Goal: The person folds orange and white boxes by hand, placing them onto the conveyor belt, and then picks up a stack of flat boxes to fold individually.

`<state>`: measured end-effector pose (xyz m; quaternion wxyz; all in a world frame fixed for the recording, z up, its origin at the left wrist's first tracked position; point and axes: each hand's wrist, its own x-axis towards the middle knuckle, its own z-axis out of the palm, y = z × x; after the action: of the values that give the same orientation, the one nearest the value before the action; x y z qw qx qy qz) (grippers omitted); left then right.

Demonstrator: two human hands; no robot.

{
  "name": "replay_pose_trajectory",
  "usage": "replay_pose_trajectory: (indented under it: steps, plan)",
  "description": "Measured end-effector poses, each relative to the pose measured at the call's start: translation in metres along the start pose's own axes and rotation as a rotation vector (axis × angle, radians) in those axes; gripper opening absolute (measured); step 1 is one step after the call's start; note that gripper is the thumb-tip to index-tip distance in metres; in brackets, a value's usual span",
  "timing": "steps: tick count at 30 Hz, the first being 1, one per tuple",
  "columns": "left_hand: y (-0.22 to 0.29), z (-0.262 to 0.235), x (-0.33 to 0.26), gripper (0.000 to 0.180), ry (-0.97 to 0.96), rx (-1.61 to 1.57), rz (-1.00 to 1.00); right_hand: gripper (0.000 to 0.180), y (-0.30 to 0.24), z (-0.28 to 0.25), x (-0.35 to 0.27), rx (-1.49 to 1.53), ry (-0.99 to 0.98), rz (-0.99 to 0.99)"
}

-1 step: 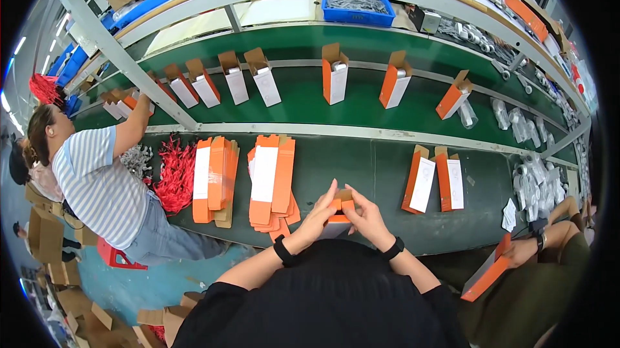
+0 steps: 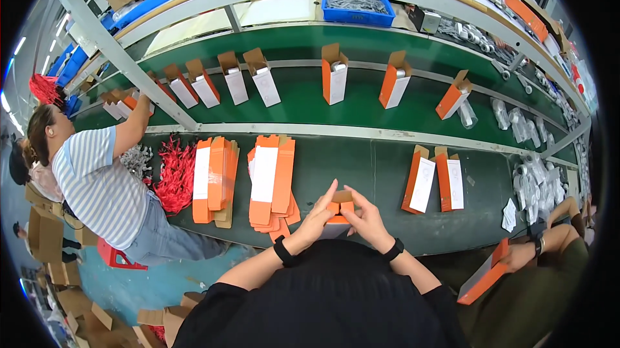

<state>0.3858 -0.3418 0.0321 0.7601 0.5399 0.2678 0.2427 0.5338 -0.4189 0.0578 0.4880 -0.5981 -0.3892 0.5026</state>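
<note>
Our left hand (image 2: 315, 221) and right hand (image 2: 369, 219) are clamped on an open-topped orange cardboard carton (image 2: 347, 207), one grip at each side, its flaps showing between our hands, at the near edge of the dark green tabletop (image 2: 355, 161). To the left lies a pile of flattened orange-and-white cardboard sleeves (image 2: 263, 175). Farther right, two open orange-and-white cardboard boxes (image 2: 423, 184) sit side by side, brown inner flaps raised.
</note>
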Motion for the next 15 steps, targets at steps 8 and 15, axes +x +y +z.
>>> replay_pose_trajectory:
  steps: [8,15]
  plan:
    - [-0.004,-0.011,0.000,0.066,-0.027,0.168,0.011,0.034,-0.010,-0.008,0.005,0.046,-0.115,0.133]
    - [0.002,-0.007,-0.008,0.077,-0.203,0.454,0.161,0.027,-0.008,-0.018,0.011,-0.925,-0.002,-0.358]
